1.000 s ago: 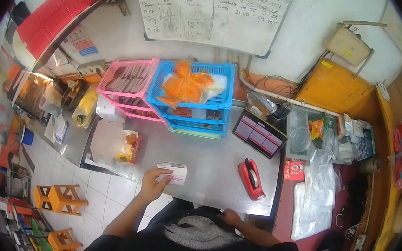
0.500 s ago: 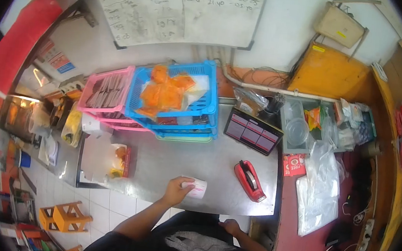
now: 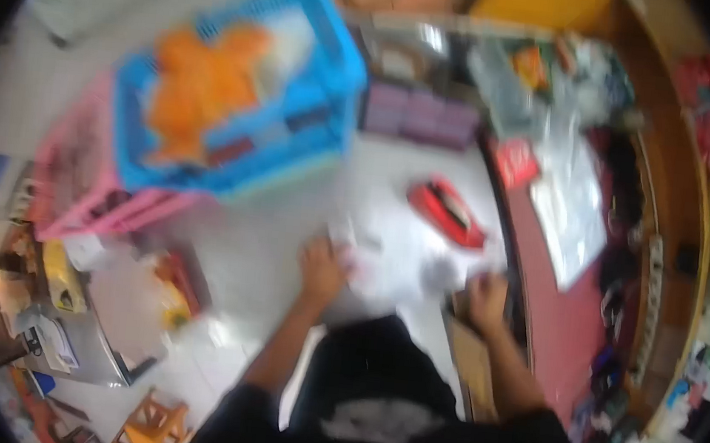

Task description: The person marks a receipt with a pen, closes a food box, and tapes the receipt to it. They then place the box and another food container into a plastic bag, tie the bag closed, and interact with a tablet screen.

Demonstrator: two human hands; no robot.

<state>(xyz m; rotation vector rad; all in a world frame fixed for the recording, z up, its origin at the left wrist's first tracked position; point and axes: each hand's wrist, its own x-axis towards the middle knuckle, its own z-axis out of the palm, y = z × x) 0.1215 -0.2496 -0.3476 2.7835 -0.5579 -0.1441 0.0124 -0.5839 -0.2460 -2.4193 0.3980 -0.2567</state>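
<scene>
My left hand (image 3: 322,271) is over the front part of the metal table (image 3: 264,238), its fingers closed on a white paper slip (image 3: 356,260) with pink marks. Motion blurs the slip's print and edges. At the table's right front edge is my right hand (image 3: 487,298), bent inward, its fingers too smeared to make out. Beyond it, a red tape dispenser (image 3: 448,211) lies slantwise on the table.
Stacked blue baskets (image 3: 230,184) hold orange packets (image 3: 202,83); pink baskets (image 3: 78,169) stand to their left. A tablet (image 3: 421,115) is at the back. Clear plastic bags (image 3: 569,216) lie on the red surface at right. An orange stool (image 3: 151,428) is low left.
The view has swung down and closer to the table and become blurred. My right hand has come up from beside my body to the table's right front edge. The slip remains in my left hand.
</scene>
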